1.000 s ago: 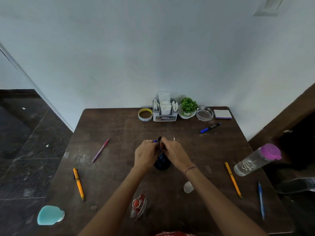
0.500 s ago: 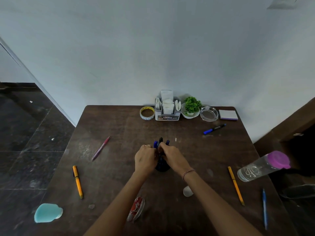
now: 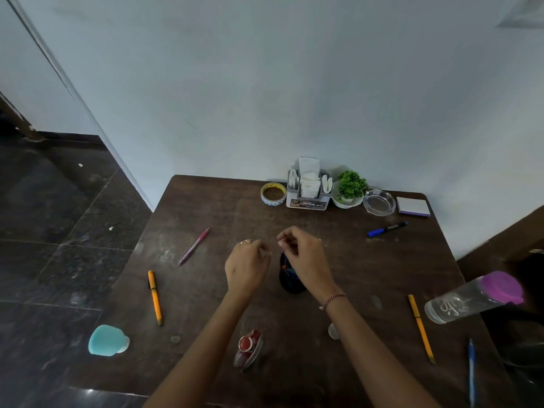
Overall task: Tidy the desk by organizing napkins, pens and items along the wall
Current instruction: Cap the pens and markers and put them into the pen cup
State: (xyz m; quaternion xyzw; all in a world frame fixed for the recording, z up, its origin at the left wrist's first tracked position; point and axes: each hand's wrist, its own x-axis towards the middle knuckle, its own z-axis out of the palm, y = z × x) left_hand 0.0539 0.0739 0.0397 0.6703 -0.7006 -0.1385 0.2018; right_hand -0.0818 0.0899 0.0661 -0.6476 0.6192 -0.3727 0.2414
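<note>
A dark pen cup (image 3: pixel 290 282) holding several pens stands mid-desk between my hands. My left hand (image 3: pixel 246 267) hovers just left of it, fingers loosely curled and holding nothing. My right hand (image 3: pixel 304 257) hangs over the cup's rim, also with nothing in it. Loose pens lie around: a pink pen (image 3: pixel 194 246), an orange pen (image 3: pixel 155 297) at the left, another orange pen (image 3: pixel 421 328) and a blue pen (image 3: pixel 471 372) at the right, and a blue marker (image 3: pixel 387 229). The grey napkin holder (image 3: pixel 307 201), filled with white napkins, stands against the wall.
Along the wall stand a tape roll (image 3: pixel 273 194), a small green plant (image 3: pixel 351 187), a glass ashtray (image 3: pixel 379 202) and a note pad (image 3: pixel 413 206). A purple-lidded bottle (image 3: pixel 474 297) lies at the right edge. A teal object (image 3: pixel 107 340) and a red glass item (image 3: pixel 248 347) lie near me.
Both hands have let go of the pens and lifted off the cup, drawing slightly apart. The pens have sunk into the cup. My head has tilted up a little.
</note>
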